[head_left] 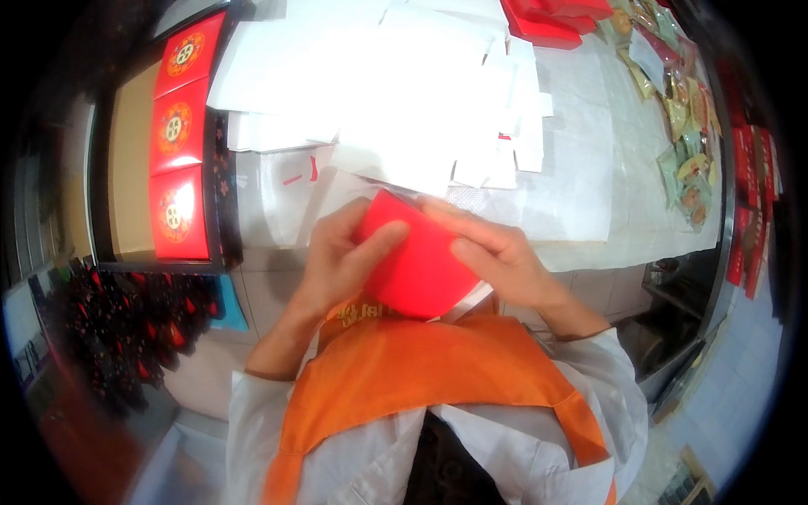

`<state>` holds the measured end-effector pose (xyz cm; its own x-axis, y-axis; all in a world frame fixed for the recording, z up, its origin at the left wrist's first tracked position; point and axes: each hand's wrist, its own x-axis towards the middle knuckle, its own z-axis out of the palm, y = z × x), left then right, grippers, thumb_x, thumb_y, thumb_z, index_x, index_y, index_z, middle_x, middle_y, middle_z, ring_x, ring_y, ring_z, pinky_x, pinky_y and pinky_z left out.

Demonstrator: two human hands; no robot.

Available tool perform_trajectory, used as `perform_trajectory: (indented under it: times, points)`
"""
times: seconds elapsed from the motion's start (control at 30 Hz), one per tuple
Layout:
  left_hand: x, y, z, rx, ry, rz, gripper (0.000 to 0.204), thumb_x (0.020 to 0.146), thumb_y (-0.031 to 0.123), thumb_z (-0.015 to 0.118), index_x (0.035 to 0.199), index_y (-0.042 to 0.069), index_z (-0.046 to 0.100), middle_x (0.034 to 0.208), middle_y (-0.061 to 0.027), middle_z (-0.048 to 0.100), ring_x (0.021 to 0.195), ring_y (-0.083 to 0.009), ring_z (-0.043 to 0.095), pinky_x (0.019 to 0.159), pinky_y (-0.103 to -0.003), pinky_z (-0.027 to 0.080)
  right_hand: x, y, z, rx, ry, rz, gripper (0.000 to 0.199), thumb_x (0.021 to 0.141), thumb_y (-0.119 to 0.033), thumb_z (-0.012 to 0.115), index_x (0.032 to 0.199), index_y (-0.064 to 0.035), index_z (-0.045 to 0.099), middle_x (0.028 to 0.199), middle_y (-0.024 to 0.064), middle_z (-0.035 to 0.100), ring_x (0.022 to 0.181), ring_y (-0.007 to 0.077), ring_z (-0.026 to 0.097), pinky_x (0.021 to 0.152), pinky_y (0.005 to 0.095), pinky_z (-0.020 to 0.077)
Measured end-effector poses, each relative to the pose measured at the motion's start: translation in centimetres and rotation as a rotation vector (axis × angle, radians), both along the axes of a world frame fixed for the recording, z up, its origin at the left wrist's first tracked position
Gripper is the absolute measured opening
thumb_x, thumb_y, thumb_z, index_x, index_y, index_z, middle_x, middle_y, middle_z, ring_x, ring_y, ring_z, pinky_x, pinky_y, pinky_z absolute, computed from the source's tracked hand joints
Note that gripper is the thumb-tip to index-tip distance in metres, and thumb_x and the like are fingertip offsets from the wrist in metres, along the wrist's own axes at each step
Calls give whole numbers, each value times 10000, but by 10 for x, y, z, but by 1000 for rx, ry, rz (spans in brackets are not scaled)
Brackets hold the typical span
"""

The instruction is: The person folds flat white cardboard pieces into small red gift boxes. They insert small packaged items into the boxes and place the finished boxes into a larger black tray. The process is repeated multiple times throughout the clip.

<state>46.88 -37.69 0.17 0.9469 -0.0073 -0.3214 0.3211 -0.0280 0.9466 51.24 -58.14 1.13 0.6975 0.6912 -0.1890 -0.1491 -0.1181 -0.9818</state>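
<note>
Close to my orange apron, I hold a red cardboard piece (421,268), apparently a box blank with a white inner side, between both hands. My left hand (349,252) is closed on its left edge, the thumb lying across the red face. On the right, my right hand (501,252) grips its upper and right edges, with the thumb pressed on the front and the fingers behind. Just beyond my hands lies a heap of flat white card blanks (396,93), overlapping and bright with glare.
At left, a dark-rimmed tray (135,266) holds a row of red boxes (175,210) with round orange motifs. More red boxes (551,21) sit at the far side. Several small wrapped packets (690,151) line the table's right edge. Dark patterned bags (118,328) are below left.
</note>
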Motion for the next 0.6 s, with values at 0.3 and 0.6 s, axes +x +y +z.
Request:
perform_trajectory:
  times: [0.3, 0.6]
  points:
    - [15, 17, 13, 53, -64, -73, 185, 806, 161, 617, 873, -9, 586, 746, -33, 589, 700, -76, 530, 614, -211, 434, 3, -6, 4, 41, -176, 56, 362, 870, -64, 473, 1225, 6, 448, 1354, 187, 325, 1242, 267, 346, 983, 313, 318]
    - [47, 10, 41, 662, -989, 187, 286, 790, 91, 590, 1056, 11, 523, 976, -102, 560, 881, -188, 551, 776, -277, 440, 14, 26, 6, 47, -206, -174, 767, 796, -50, 532, 1387, -50, 42, 1395, 143, 172, 1268, 225, 242, 1023, 340, 234]
